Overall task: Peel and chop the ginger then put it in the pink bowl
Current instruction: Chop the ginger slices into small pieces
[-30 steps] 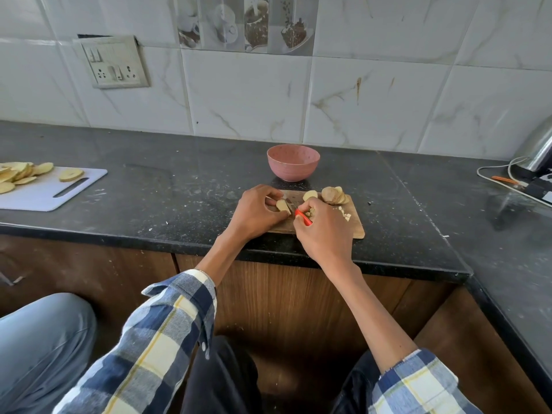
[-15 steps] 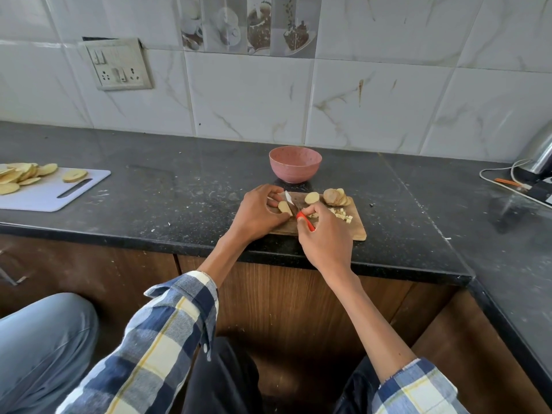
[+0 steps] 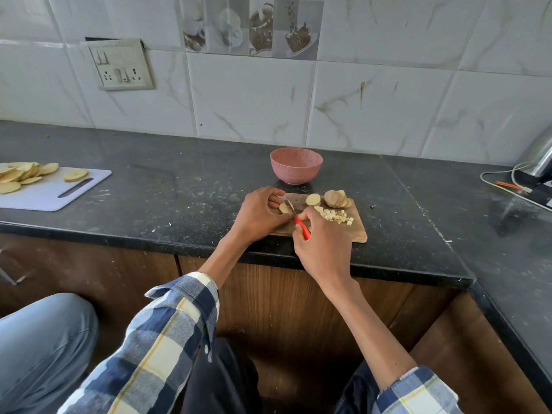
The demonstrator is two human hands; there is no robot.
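A small wooden cutting board (image 3: pixel 357 231) lies at the counter's front edge. My left hand (image 3: pixel 258 215) pins a pale ginger slice (image 3: pixel 283 208) onto its left part. My right hand (image 3: pixel 324 249) grips a red-handled knife (image 3: pixel 302 228), its blade resting across that slice. Small ginger cubes (image 3: pixel 336 216) are heaped on the board's middle. Further back on the board lie one loose slice (image 3: pixel 312 199) and a row of sliced ginger (image 3: pixel 337 198). The pink bowl (image 3: pixel 296 169) stands just behind the board; I see nothing in it.
A white cutting board (image 3: pixel 44 194) with several pale round slices sits at the far left of the black counter (image 3: pixel 179 186). A metal kettle (image 3: pixel 542 156) and cables (image 3: pixel 507 186) occupy the right corner. A tiled wall with a socket plate (image 3: pixel 121 65) backs the counter.
The knife blade has come down onto the slice under my left fingers. My right hand has shifted slightly, uncovering the heap of cubes. The camera has tilted a little downward.
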